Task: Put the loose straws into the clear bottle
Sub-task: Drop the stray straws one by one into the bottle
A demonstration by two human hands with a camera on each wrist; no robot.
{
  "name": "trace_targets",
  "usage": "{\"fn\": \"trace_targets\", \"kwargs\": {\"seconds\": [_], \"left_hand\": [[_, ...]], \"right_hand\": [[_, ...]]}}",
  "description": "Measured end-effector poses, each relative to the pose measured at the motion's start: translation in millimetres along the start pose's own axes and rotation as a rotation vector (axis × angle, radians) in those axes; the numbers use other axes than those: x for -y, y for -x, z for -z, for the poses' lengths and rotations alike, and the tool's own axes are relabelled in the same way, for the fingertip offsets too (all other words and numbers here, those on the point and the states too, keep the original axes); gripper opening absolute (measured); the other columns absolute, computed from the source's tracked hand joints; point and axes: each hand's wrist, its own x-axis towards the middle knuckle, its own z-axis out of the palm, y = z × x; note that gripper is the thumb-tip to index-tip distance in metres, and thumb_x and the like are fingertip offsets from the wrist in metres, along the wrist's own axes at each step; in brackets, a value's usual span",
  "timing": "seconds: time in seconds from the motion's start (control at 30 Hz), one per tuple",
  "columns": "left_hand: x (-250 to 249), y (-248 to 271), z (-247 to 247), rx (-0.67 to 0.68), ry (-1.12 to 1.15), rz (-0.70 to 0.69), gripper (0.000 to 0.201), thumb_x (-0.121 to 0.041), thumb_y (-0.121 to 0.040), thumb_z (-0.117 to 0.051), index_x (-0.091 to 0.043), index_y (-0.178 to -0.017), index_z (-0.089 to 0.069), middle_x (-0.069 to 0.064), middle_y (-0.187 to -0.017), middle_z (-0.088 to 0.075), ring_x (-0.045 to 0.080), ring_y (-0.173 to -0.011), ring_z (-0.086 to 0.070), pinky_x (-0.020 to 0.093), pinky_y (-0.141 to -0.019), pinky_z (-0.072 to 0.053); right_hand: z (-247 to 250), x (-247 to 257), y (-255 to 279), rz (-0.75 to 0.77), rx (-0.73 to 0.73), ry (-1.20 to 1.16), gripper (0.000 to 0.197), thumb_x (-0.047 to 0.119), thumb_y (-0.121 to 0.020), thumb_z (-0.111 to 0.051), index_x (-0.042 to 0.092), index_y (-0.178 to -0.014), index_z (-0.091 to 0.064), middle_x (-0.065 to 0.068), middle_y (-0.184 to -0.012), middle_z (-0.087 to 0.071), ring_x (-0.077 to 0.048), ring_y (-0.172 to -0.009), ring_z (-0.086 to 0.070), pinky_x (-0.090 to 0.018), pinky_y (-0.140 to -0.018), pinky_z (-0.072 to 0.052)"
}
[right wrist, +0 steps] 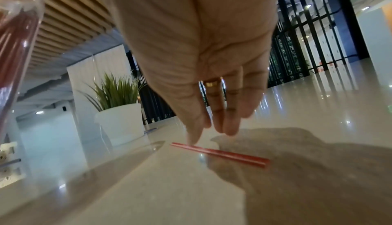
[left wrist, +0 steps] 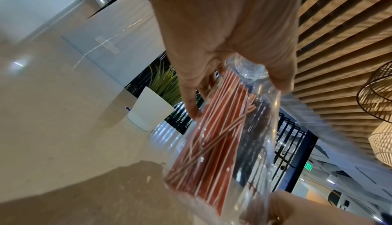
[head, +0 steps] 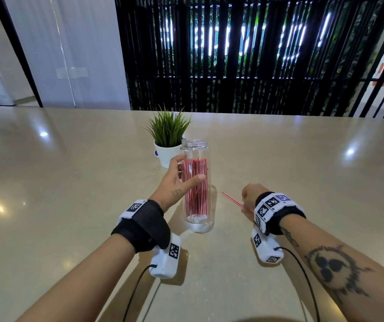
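A person's left hand [head: 179, 180] is gripping an upright clear bottle [head: 198, 182] on the table [head: 70, 182], fingers and thumb curling round it, red straws [head: 195, 189] standing inside. The right hand [right wrist: 199, 61] is reaching down, fingers straight and together, thumb tip just touching one loose straw [right wrist: 220, 154] lying beside the bottle.

The left hand [head: 179, 180] curls thumb and fingers [left wrist: 192, 104] round the clear bottle [head: 197, 182], while the right hand [head: 251, 196], fingers [right wrist: 230, 124] pointing down and loosely together, reaches to a loose straw [right wrist: 220, 154].
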Motion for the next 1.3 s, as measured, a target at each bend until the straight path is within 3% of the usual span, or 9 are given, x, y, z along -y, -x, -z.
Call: {"fn": "trace_targets", "kwargs": {"seconds": [0.1, 0.23, 0.33, 0.57, 0.7, 0.87, 1.03, 1.17, 1.3], "left_hand": [[3, 0, -5, -0.007, -0.017, -0.009, 0.068, -0.02, -0.079, -0.067, -0.018, -0.132, -0.025, 0.009, -0.121, -0.047, 0.01, -0.106, -0.05, 0.019, -0.083, -0.044], [4, -2, -14, 0.023, -0.029, 0.004, 0.075, -0.031, -0.074, -0.07, -0.018, -0.132, -0.025, 0.01, -0.124, -0.048, 0.016, -0.109, -0.051, 0.029, -0.091, -0.044], [4, -4, -21, 0.026, -0.035, 0.012, 0.08, -0.037, -0.068, -0.068, -0.018, -0.132, -0.025, 0.011, -0.125, -0.048, 0.02, -0.112, -0.05, 0.036, -0.097, -0.044], [7, -7, -30, 0.046, -0.04, 0.034, 0.084, -0.04, -0.065, -0.07, -0.019, -0.132, -0.025, 0.009, -0.125, -0.046, 0.02, -0.112, -0.05, 0.039, -0.096, -0.044], [8, -11, -35, 0.057, -0.058, 0.045, 0.079, -0.037, -0.069, -0.069, -0.02, -0.133, -0.024, 0.008, -0.125, -0.045, 0.02, -0.111, -0.049, 0.038, -0.096, -0.044], [8, -13, -40, 0.072, -0.06, 0.047, 0.074, -0.03, -0.075, -0.069, -0.016, -0.133, -0.024, 0.008, -0.122, -0.046, 0.008, -0.1, -0.052, 0.03, -0.086, -0.046], [11, -13, -42, 0.085, -0.095, 0.065, 0.07, -0.029, -0.078, -0.066, -0.017, -0.133, -0.023, 0.007, -0.121, -0.046, 0.006, -0.099, -0.051, 0.027, -0.081, -0.047], [12, -13, -41, 0.082, -0.101, 0.075, 0.069, -0.03, -0.078, -0.066, -0.018, -0.131, -0.024, -0.001, -0.112, -0.048, 0.008, -0.099, -0.052, 0.031, -0.084, -0.047], [13, -14, -40, 0.07, -0.081, 0.074, 0.068, -0.029, -0.078, -0.066, -0.018, -0.131, -0.024, -0.005, -0.109, -0.048, 0.011, -0.1, -0.054, 0.027, -0.079, -0.049]], "right_hand": [[-7, -2, 0, 0.02, -0.052, 0.015, 0.021, 0.008, -0.078, -0.062, 0.004, -0.098, -0.067, -0.014, -0.102, -0.071, -0.027, -0.074, -0.057, -0.03, -0.069, -0.049], [-11, -2, 3, 0.042, -0.025, 0.012, 0.02, 0.011, -0.081, -0.062, 0.0, -0.098, -0.067, -0.018, -0.102, -0.071, -0.028, -0.071, -0.056, -0.028, -0.065, -0.044], [-13, -2, 8, 0.063, -0.076, -0.01, 0.018, 0.011, -0.083, -0.061, -0.001, -0.096, -0.066, -0.019, -0.1, -0.07, -0.031, -0.078, -0.063, -0.027, -0.065, -0.043], [-20, -9, 0, 0.046, -0.083, -0.116, 0.015, 0.005, -0.081, -0.059, -0.002, -0.091, -0.068, -0.018, -0.093, -0.072, -0.028, -0.068, -0.058, -0.028, -0.063, -0.044], [-22, -12, -8, 0.021, -0.049, -0.187, 0.012, 0.002, -0.079, -0.056, -0.005, -0.079, -0.065, -0.016, -0.081, -0.071, -0.026, -0.066, -0.06, -0.03, -0.062, -0.048], [-25, -14, -14, 0.018, -0.009, -0.218, 0.009, 0.003, -0.08, -0.053, 0.006, -0.073, -0.058, -0.012, -0.073, -0.06, -0.025, -0.067, -0.057, -0.028, -0.062, -0.045], [-27, -15, -15, 0.02, 0.033, -0.17, 0.026, 0.004, -0.083, -0.045, 0.009, -0.058, -0.043, -0.01, -0.073, -0.055, -0.027, -0.071, -0.054, -0.03, -0.064, -0.041], [-20, -15, -11, 0.049, 0.056, -0.166, 0.011, 0.006, -0.089, -0.044, 0.005, -0.079, -0.047, -0.013, -0.087, -0.052, -0.026, -0.078, -0.049, -0.028, -0.069, -0.038], [-7, -18, -10, 0.141, -0.117, -0.407, 0.014, -0.001, -0.089, -0.039, 0.007, -0.082, -0.047, -0.018, -0.093, -0.058, -0.025, -0.075, -0.051, -0.031, -0.064, -0.041]]}}
